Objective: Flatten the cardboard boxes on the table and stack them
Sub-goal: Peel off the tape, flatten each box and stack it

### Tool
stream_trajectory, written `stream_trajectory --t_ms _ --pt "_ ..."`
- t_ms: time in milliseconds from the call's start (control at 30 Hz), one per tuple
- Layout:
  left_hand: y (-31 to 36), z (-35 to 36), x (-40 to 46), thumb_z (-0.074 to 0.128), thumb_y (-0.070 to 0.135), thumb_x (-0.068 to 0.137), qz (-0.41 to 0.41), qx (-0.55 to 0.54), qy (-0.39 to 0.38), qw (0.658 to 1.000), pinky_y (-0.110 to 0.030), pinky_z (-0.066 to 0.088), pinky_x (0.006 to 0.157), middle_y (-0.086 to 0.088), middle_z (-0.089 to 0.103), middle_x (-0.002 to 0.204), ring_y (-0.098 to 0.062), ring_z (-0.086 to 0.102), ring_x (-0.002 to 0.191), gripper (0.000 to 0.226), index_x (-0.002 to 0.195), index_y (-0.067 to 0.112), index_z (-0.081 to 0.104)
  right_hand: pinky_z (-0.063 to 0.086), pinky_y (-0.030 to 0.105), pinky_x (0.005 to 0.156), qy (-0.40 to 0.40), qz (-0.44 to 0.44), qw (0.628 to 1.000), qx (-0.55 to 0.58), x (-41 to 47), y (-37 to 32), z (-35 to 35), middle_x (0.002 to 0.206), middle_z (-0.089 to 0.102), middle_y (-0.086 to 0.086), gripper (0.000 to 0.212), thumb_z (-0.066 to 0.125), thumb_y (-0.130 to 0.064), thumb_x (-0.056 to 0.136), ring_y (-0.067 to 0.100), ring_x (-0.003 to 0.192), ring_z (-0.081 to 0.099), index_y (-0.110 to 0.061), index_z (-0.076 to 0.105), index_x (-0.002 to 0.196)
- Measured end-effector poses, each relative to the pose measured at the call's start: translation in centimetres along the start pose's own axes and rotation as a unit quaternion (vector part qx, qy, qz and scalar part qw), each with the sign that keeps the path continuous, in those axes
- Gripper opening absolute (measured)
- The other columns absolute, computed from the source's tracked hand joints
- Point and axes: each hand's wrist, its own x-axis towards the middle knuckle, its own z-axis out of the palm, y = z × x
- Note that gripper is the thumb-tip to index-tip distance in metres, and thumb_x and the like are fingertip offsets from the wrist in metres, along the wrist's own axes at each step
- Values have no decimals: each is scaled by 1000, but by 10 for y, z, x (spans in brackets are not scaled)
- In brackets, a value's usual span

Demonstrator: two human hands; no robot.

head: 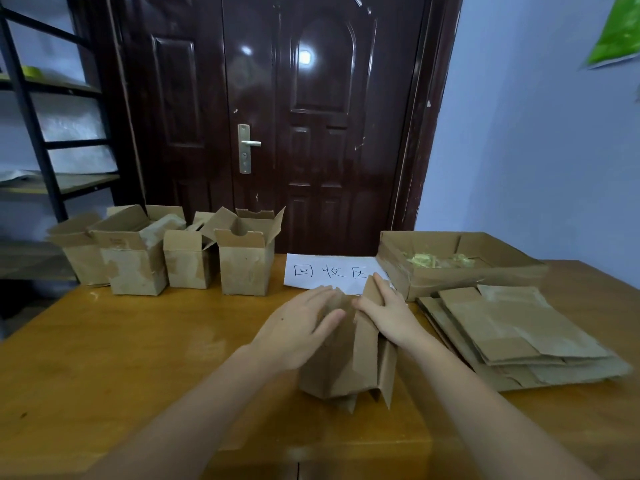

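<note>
A half-collapsed brown cardboard box (pixel 349 362) stands on the wooden table (pixel 138 358) at its middle. My left hand (pixel 298 327) presses against its left side with straight fingers. My right hand (pixel 388 313) grips its upper right flap, fingers curled over the edge. A stack of flattened boxes (pixel 512 334) lies to the right. Several upright open boxes stand in a row at the back left, among them one (pixel 246 258) nearest the middle and one (pixel 133 258) further left.
A white paper sign (pixel 329 271) with handwritten characters lies behind the held box. A wide shallow cardboard tray (pixel 460 261) with yellowish scraps sits at the back right. A dark door is behind the table, a metal shelf unit (pixel 45 150) at the left.
</note>
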Motion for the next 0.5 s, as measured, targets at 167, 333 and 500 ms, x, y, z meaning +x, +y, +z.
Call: stream_trajectory --t_ms 167,333,500 --pt "-18 27 10 43 59 104 -105 -58 -51 991 -20 26 111 7 33 165 -11 34 148 71 163 27 19 40 29 90 -22 -46 998 31 -3 5 0 161 18 -17 89 63 -64 81 11 130 35 -54 13 154" --pt "-20 33 13 54 42 105 -136 -180 -75 971 -11 45 81 8 63 135 10 55 95 66 162 35 19 44 27 93 -42 -61 997 30 -3 10 -7 161 12 -22 89 61 -68 81 11 133 35 -57 10 153" --pt "-13 13 20 55 30 105 -123 -161 -36 979 -14 51 67 20 67 90 3 64 84 66 161 38 22 32 35 104 -52 -25 998 20 1 8 -18 164 -3 -22 99 59 -80 68 21 150 20 -60 10 152"
